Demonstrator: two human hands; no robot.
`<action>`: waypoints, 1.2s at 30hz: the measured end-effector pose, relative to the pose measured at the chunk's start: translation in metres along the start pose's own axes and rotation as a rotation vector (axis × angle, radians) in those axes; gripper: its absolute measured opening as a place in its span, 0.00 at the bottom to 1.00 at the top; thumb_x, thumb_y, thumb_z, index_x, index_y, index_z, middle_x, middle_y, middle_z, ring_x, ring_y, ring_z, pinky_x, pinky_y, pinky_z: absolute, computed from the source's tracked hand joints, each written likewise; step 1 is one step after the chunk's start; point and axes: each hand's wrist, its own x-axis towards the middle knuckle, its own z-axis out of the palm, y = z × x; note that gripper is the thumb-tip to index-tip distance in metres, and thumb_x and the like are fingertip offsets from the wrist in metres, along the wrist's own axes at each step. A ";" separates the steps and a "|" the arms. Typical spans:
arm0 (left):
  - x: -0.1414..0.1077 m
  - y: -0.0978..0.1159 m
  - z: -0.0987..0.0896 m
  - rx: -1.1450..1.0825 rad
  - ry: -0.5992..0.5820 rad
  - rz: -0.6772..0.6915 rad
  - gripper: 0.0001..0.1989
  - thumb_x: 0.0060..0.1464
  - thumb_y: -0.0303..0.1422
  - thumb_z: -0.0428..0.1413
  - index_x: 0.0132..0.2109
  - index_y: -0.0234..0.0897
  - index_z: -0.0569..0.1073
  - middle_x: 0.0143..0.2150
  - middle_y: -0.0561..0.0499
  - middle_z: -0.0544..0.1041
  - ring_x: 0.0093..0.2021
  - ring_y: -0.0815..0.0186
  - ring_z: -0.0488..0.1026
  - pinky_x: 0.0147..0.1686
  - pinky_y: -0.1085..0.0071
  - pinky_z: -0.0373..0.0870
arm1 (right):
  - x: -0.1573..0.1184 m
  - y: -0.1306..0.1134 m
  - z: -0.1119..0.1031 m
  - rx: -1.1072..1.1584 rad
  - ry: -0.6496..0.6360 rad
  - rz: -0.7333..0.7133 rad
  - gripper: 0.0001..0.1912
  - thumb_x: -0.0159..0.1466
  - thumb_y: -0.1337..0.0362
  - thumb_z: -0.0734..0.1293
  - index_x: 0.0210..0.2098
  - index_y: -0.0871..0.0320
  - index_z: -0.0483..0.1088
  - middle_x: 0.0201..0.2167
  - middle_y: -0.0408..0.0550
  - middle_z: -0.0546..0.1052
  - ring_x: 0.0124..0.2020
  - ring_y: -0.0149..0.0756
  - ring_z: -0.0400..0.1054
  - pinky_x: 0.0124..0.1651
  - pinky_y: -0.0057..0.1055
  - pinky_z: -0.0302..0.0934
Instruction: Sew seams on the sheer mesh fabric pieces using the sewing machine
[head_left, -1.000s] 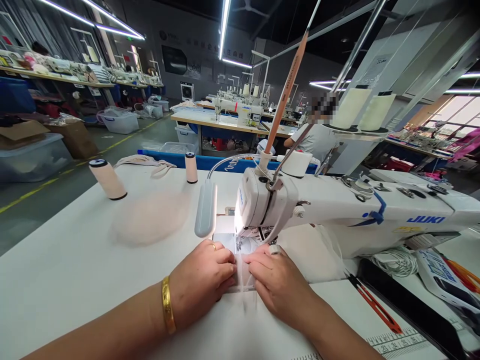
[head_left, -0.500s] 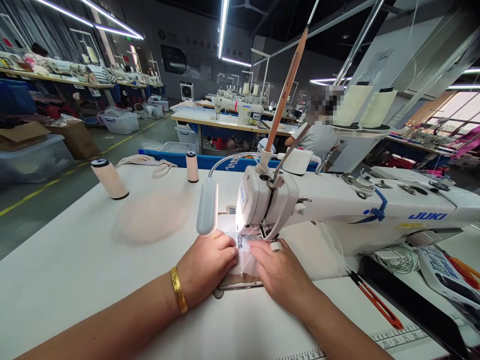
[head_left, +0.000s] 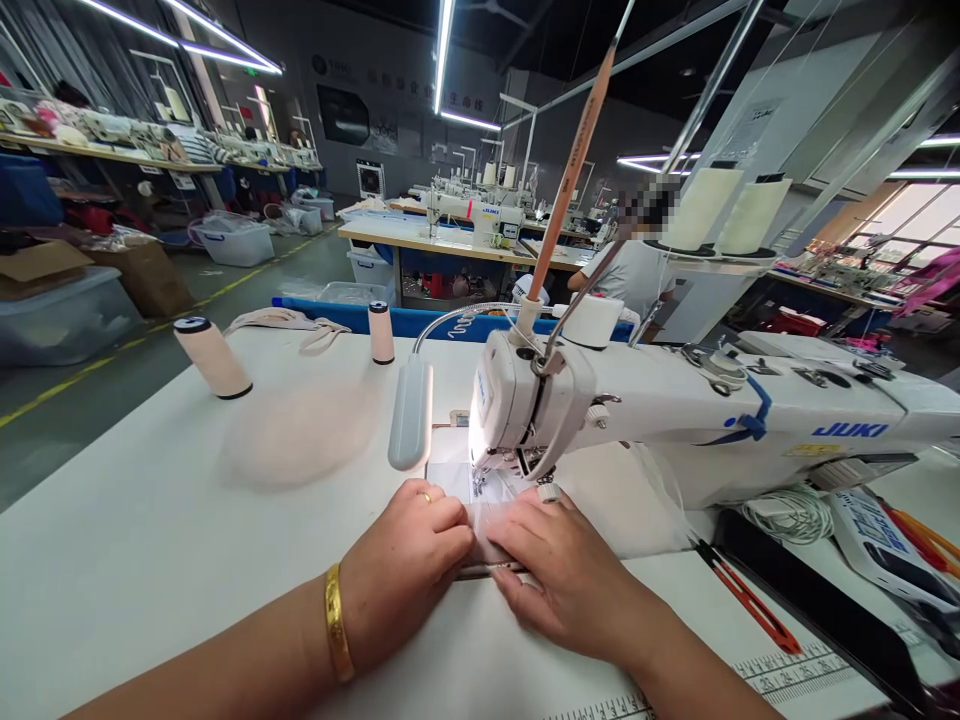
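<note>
A white sewing machine [head_left: 637, 390] stands on the table, its lamp [head_left: 411, 415] lighting the needle area. Thin sheer pale fabric [head_left: 489, 520] lies in front of the presser foot [head_left: 480, 482]. My left hand [head_left: 409, 570], with a ring and a gold bangle, is closed with its fingertips on the fabric's left side. On the right side, my right hand [head_left: 566, 565] grips the fabric, fingers bent over it and thumb nearer me. The fingertips of both hands are partly hidden. More sheer fabric [head_left: 626, 500] spreads under the machine arm.
Two pink thread cones [head_left: 214, 358] and a sheer round piece [head_left: 300, 430] are on the left. To the right lie orange thread snips [head_left: 754, 605], a black tray [head_left: 825, 610] and a coiled white cable [head_left: 787, 516]. A pencil [head_left: 574, 175] stands upright on the machine head. Beyond sits a person [head_left: 630, 275].
Both hands have drawn back from the needle toward me, and my left hand's wrist is lower. More fabric and plate now show in front of the presser foot.
</note>
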 end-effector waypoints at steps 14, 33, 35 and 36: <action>0.003 -0.004 0.003 -0.102 -0.030 -0.143 0.09 0.61 0.24 0.48 0.38 0.39 0.71 0.38 0.48 0.75 0.39 0.59 0.69 0.42 0.60 0.64 | 0.014 0.005 0.018 0.080 0.164 0.026 0.15 0.68 0.78 0.58 0.44 0.54 0.70 0.36 0.48 0.77 0.38 0.42 0.69 0.36 0.35 0.61; 0.016 -0.009 -0.004 -0.191 0.091 -0.142 0.13 0.70 0.27 0.43 0.39 0.39 0.70 0.35 0.50 0.77 0.36 0.61 0.71 0.43 0.61 0.67 | 0.019 0.004 0.026 0.246 0.340 0.090 0.12 0.70 0.75 0.59 0.42 0.52 0.70 0.40 0.46 0.79 0.40 0.39 0.73 0.41 0.32 0.66; 0.017 -0.008 -0.004 -0.199 0.089 -0.138 0.13 0.70 0.27 0.43 0.40 0.39 0.70 0.35 0.50 0.77 0.36 0.61 0.70 0.43 0.61 0.66 | 0.019 0.002 0.024 0.276 0.339 0.100 0.10 0.70 0.73 0.61 0.41 0.52 0.70 0.39 0.45 0.79 0.39 0.39 0.73 0.41 0.33 0.66; 0.017 -0.007 -0.004 -0.202 0.088 -0.137 0.13 0.70 0.27 0.43 0.40 0.39 0.70 0.35 0.50 0.77 0.36 0.61 0.70 0.43 0.60 0.66 | 0.020 0.001 0.023 0.292 0.339 0.100 0.10 0.70 0.73 0.62 0.41 0.52 0.70 0.39 0.44 0.79 0.39 0.39 0.72 0.41 0.33 0.66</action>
